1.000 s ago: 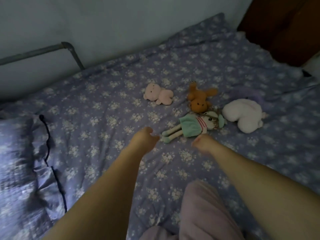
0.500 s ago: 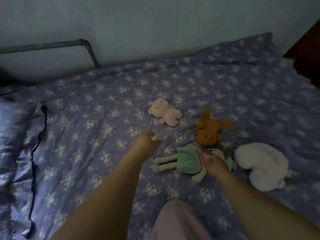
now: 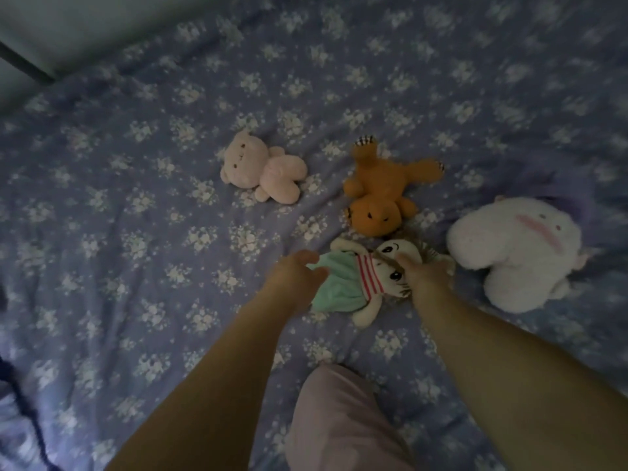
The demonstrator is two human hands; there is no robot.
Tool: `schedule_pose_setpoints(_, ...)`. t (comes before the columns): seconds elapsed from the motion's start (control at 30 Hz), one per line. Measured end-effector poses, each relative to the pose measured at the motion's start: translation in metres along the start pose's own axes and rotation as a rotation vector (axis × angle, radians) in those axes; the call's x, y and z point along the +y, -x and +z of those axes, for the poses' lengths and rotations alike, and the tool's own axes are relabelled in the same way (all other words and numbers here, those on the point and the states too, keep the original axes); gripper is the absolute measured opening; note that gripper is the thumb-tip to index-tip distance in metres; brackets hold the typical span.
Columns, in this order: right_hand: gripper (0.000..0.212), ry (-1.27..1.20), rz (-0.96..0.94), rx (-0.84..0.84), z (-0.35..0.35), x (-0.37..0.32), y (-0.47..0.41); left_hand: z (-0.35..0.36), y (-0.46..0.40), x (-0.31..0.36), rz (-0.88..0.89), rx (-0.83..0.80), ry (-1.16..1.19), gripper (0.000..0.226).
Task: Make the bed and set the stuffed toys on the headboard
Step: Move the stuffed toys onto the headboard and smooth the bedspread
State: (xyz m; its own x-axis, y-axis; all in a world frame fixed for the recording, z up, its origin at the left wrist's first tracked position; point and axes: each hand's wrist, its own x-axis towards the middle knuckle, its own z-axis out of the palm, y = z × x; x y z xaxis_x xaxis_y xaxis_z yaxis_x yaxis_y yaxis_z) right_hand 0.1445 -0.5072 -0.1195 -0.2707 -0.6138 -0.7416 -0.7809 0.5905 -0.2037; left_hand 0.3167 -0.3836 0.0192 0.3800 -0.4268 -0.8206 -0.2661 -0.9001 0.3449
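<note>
Several stuffed toys lie on the purple floral bedspread (image 3: 170,232). A pink bear (image 3: 263,171) rests at centre, an orange plush (image 3: 380,195) to its right, a big white plush (image 3: 516,253) at far right. A doll in a mint dress (image 3: 360,277) lies nearest me. My right hand (image 3: 426,273) is clasped on the doll's head. My left hand (image 3: 295,277) hovers at the hem of the dress, fingers curled and apart, covering the doll's legs.
A grey metal bed rail (image 3: 23,64) and the pale wall (image 3: 68,25) run along the upper left. My knee in pink trousers (image 3: 339,419) rests on the bed at the bottom. A rumpled fold with a dark cord (image 3: 23,402) lies at the lower left.
I have leaned closer to the toys. My right hand has stayed on the doll's head, and my left hand has come down over the doll's legs.
</note>
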Motion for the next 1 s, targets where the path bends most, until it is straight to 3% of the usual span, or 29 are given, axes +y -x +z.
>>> schedule_pose_setpoints(0.13,0.104,-0.209,0.123,-0.138,0.003,0.001,-0.022,0.002,-0.007,-0.002,0.004,-0.010,-0.046,0.041)
schedule_pose_setpoints(0.2,0.075,-0.332,0.099,-0.241,0.007,0.005,-0.036,0.002,-0.010,-0.002,0.003,-0.004,-0.025,0.042)
schedule_pose_setpoints(0.3,0.048,-0.369,0.060,-0.207,0.003,-0.015,-0.011,0.001,-0.010,-0.001,0.002,0.003,0.014,0.043)
schedule_pose_setpoints(0.37,0.049,-0.393,-0.058,-0.136,-0.003,-0.031,0.013,-0.003,-0.008,0.000,0.003,0.008,0.046,0.045)
schedule_pose_setpoints(0.43,0.051,-0.337,-0.230,-0.178,-0.015,-0.046,0.044,-0.011,-0.004,0.000,0.029,0.032,0.054,0.048)
schedule_pose_setpoints(0.6,0.045,-0.305,-0.692,-0.702,-0.045,-0.117,0.144,-0.068,0.023,-0.015,0.179,0.170,0.097,0.093)
schedule_pose_setpoints(0.67,0.049,-0.251,-0.813,-0.845,-0.050,-0.146,0.174,-0.094,0.038,-0.025,0.222,0.153,0.281,0.101)
schedule_pose_setpoints(0.73,0.057,-0.176,-0.923,-0.949,-0.048,-0.174,0.208,-0.120,0.058,-0.043,0.237,0.141,0.476,0.095)
schedule_pose_setpoints(0.83,0.067,-0.089,-1.085,-1.075,-0.036,-0.206,0.282,-0.158,0.097,-0.086,0.254,0.188,0.511,0.088)
schedule_pose_setpoints(1.0,0.084,0.055,-1.325,-1.064,-0.009,-0.218,0.415,-0.207,0.156,-0.168,0.348,0.432,0.611,0.075)
